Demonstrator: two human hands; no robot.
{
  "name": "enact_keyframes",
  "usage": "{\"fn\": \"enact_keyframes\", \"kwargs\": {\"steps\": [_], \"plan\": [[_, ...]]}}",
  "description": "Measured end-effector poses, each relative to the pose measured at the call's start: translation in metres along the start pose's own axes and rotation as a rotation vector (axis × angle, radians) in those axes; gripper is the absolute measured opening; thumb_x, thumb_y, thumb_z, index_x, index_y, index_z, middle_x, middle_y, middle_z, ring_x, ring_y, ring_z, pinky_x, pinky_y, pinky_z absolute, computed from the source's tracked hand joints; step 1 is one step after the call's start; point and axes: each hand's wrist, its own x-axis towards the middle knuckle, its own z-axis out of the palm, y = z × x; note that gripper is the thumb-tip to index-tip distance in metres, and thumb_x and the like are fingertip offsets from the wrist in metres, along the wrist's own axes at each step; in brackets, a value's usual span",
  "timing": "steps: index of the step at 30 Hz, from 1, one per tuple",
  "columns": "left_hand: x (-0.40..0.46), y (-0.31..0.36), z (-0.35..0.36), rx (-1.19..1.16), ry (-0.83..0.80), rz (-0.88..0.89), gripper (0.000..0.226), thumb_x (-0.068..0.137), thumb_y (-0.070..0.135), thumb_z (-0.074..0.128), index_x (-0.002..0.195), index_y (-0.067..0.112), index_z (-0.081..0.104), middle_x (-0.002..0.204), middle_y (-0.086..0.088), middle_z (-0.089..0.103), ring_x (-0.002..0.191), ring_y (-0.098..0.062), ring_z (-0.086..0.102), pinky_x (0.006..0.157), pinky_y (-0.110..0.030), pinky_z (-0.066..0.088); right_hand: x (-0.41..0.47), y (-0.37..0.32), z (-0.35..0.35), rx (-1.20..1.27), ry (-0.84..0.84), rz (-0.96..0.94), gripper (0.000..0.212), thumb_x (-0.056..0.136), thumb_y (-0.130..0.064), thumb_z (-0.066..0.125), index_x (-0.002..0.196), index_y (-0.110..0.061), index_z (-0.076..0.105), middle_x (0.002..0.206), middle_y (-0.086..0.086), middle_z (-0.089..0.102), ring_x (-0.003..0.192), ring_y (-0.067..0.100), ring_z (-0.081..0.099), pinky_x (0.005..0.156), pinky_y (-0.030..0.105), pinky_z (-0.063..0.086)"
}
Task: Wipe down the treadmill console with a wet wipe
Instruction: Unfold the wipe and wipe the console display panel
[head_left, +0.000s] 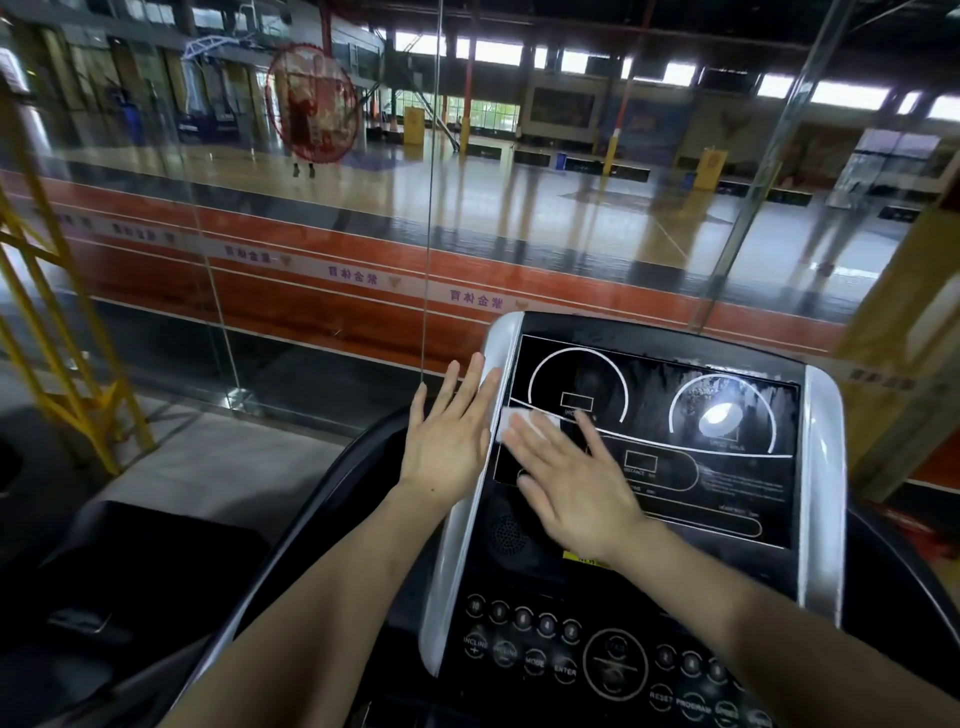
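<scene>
Wiping the console's left display
Your right hand (576, 486) presses the wet wipe (524, 422) flat on the console (660, 415); left hand (452, 426), fingers straight, braces the silver side rail (462, 514). Drift downward could trigger buttons (535, 660).

Seen from a single wide-angle camera worn on the head, looking forward and down over a treadmill console (649, 467), which fills the lower right of the frame at close range. Both forearms reach in from the bottom edge, the left hand (449, 431) at the console's left rim and the right hand (576, 483) over the display. Beyond, the view faces a glass wall (311, 234) and, far off, a sports hall floor. Straight lines bow toward the frame's edges.
</scene>
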Motion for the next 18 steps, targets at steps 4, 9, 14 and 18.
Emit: {"fn": "enact_keyframes", "kwargs": {"steps": [4, 9, 14, 18], "plan": [[-0.002, 0.001, -0.002, 0.011, -0.013, -0.002, 0.067, 0.108, 0.029, 0.026, 0.165, 0.032, -0.010, 0.173, 0.006, -0.018, 0.161, -0.021, -0.010, 0.129, -0.055, 0.003, -0.031, -0.023, 0.018, -0.005, -0.036, -0.030, 0.060, 0.113, -0.049, 0.020, 0.167, -0.025, 0.023, 0.175, -0.008, 0.017, 0.163, 0.012, 0.006, 0.129, 0.056, -0.001], [-0.004, 0.003, -0.005, 0.018, -0.033, -0.018, 0.066, 0.110, 0.029, 0.024, 0.164, 0.033, -0.013, 0.171, 0.008, -0.023, 0.160, -0.020, -0.012, 0.129, -0.056, 0.002, -0.020, -0.003, 0.002, -0.054, -0.097, -0.068, 0.065, 0.110, -0.056, 0.009, 0.168, -0.027, 0.019, 0.174, -0.007, 0.014, 0.162, 0.015, 0.012, 0.128, 0.059, -0.001], [-0.005, 0.006, -0.007, 0.026, -0.045, -0.039, 0.066, 0.110, 0.028, 0.024, 0.164, 0.033, -0.014, 0.171, 0.009, -0.025, 0.160, -0.020, -0.013, 0.129, -0.056, 0.002, 0.042, 0.051, -0.040, -0.080, -0.020, 0.148, 0.073, 0.105, -0.060, -0.004, 0.169, -0.027, 0.011, 0.176, -0.008, 0.005, 0.163, 0.012, 0.005, 0.127, 0.055, -0.018], [-0.004, 0.006, -0.006, 0.048, -0.033, -0.034, 0.064, 0.111, 0.031, 0.022, 0.164, 0.031, -0.014, 0.172, 0.007, -0.023, 0.161, -0.023, -0.012, 0.129, -0.057, 0.002, 0.048, 0.054, -0.038, -0.084, -0.019, 0.169, 0.069, 0.107, -0.057, 0.004, 0.169, -0.027, 0.007, 0.177, -0.009, -0.001, 0.163, 0.010, -0.003, 0.127, 0.052, -0.021]]}}
